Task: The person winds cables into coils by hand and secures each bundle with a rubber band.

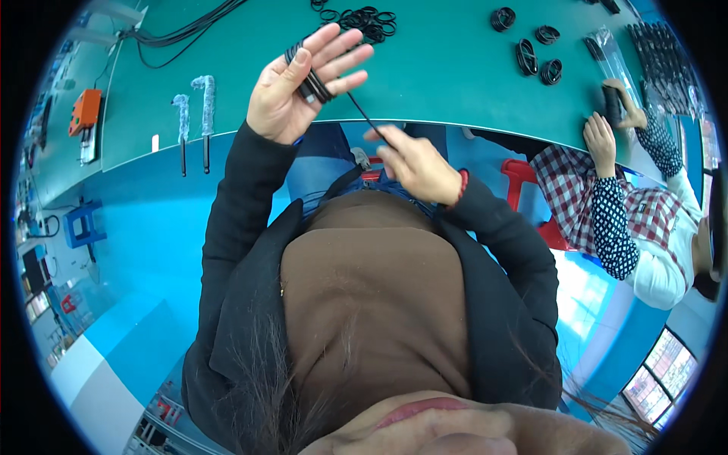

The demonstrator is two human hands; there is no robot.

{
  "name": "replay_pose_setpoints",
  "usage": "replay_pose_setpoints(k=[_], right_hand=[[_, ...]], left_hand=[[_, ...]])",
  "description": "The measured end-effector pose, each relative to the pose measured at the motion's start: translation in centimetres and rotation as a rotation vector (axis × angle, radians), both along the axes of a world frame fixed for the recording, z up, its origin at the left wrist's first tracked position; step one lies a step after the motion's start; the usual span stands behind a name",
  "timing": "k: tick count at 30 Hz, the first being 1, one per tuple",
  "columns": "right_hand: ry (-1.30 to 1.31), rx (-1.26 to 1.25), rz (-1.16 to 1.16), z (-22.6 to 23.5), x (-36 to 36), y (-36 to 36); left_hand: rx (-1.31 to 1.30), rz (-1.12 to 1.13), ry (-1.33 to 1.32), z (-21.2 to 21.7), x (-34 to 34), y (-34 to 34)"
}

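Cable (pixel 319 89) coils across the left hand (pixel 280 98), thumb-held; the right hand (pixel 417 167) pinches its strand. Table edge (pixel 421 122) runs between them.

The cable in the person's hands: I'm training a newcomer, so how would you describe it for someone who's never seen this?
Start at the green table, then find the wearer's open left hand at its near edge. The black cable lies looped there, one strand stretching to the right hand. Unlike the coils lying on the table, it runs between the wearer's two hands.
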State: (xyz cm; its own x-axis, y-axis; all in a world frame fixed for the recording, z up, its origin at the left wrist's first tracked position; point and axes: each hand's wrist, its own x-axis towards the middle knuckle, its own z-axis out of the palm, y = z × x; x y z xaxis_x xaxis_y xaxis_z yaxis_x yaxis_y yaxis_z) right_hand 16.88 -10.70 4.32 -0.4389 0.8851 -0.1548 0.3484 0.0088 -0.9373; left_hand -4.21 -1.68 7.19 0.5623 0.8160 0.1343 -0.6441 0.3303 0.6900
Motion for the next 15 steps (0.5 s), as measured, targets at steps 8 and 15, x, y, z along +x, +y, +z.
replay_pose_setpoints(k=[8, 15], right_hand=[[-0.135, 0.803, -0.018, 5.0, 0.7, 3.4], [0.090, 0.407, -0.127, 1.3, -0.1, 8.9]], left_hand=[[0.114, 0.106, 0.412, -2.4, 1.0, -1.7], [-0.067, -0.232, 0.337, -0.8, 0.7, -3.9]])
